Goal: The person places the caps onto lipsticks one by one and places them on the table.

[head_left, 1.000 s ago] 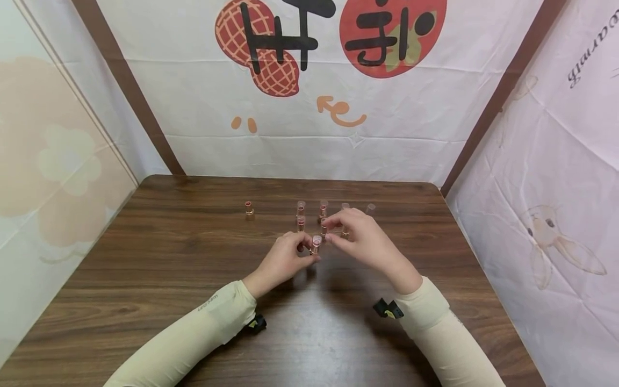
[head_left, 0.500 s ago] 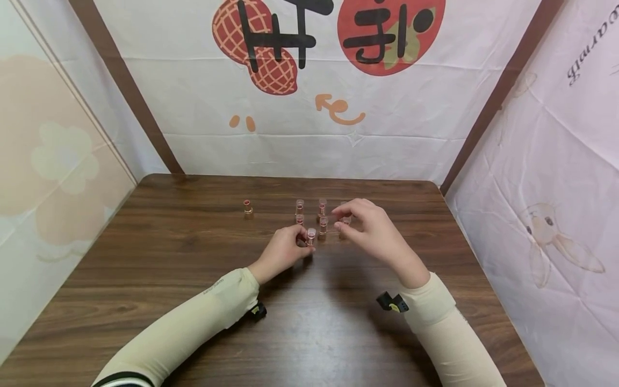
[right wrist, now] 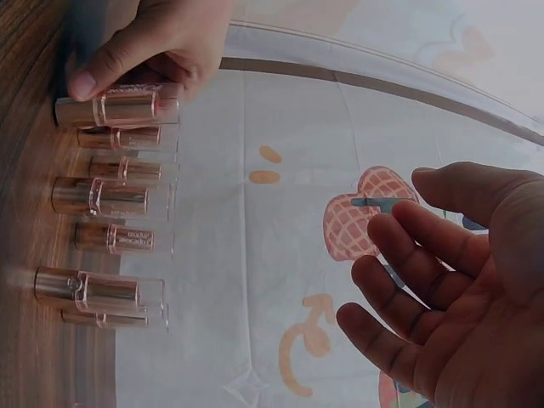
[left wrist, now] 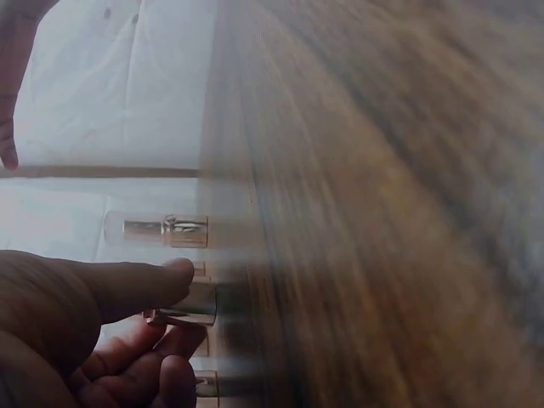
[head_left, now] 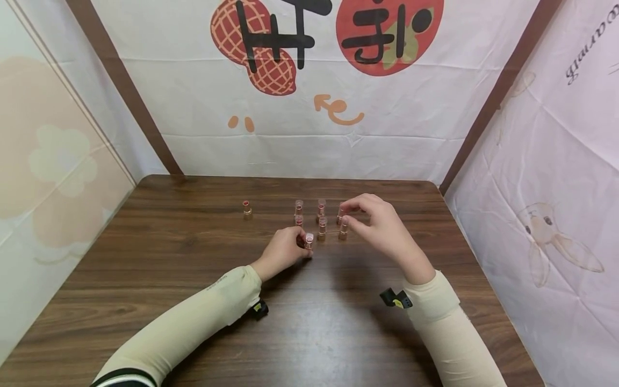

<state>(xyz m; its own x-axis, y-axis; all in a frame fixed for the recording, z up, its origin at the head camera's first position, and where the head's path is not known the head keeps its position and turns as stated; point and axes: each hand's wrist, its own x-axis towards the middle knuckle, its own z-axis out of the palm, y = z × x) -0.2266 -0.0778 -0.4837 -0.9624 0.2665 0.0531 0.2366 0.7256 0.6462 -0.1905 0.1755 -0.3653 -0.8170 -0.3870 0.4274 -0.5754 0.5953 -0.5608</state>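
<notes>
Low on the table, my left hand (head_left: 285, 250) pinches a lipstick (head_left: 309, 243) with a clear cap between thumb and fingers. In the left wrist view, thumb and fingers sit on either side of the held lipstick (left wrist: 191, 304). Several clear-capped lipsticks stand upright in two rows beyond it, including a front middle lipstick (head_left: 322, 230) and a front right lipstick (head_left: 343, 230). My right hand (head_left: 379, 228) hovers beside the right-hand lipsticks. Its fingers (right wrist: 416, 263) are spread and loosely bent with nothing between them in the right wrist view.
One lipstick (head_left: 247, 209) without a visible clear cap stands apart at the back left of the brown wooden table (head_left: 169, 269). Printed fabric (head_left: 290, 145) hangs right behind the table's back edge, with more fabric (head_left: 541, 226) on the right.
My right hand has moved right, from near the front middle lipstick to beside the right-hand ones. My left hand has shifted slightly left, still gripping its lipstick.
</notes>
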